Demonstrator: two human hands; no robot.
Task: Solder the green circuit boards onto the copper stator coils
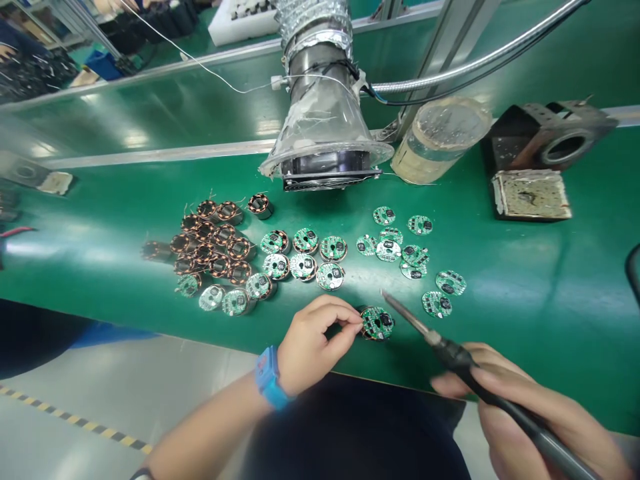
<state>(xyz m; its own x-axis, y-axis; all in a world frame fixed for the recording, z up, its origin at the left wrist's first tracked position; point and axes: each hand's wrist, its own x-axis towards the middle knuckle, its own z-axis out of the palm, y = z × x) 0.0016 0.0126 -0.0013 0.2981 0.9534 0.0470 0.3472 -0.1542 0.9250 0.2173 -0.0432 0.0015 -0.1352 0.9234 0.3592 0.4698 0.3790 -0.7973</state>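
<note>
- The left hand (315, 343), a blue watch (267, 377) on its wrist, has its fingers (347, 322) closed in a tight pinch at the edge of a round green board (377, 323). Whether they grip the board itself or a fine wire at its rim is too small to tell.
- The right hand (525, 413) is clenched around a soldering iron (457, 357), held much like a pen, with its thin tip (386, 297) near the board but not touching it.
- From where I stand, that grip looks sensible: a piece this light needs pinning firmly, and the iron is best kept steady and angled clear of the fingers.
- The board lies near the front edge of the green desk (525, 320), with a copper coil (374, 337) showing beneath its rim; a dark component sits on its face.
- Nearby are loose boards (389, 250), boards resting on coils (304, 267) and a cluster of bare coils (210, 240) — all lying on the desk.
- Farther back stand a fume duct (325, 127) and a scorched pad (531, 195).
</note>
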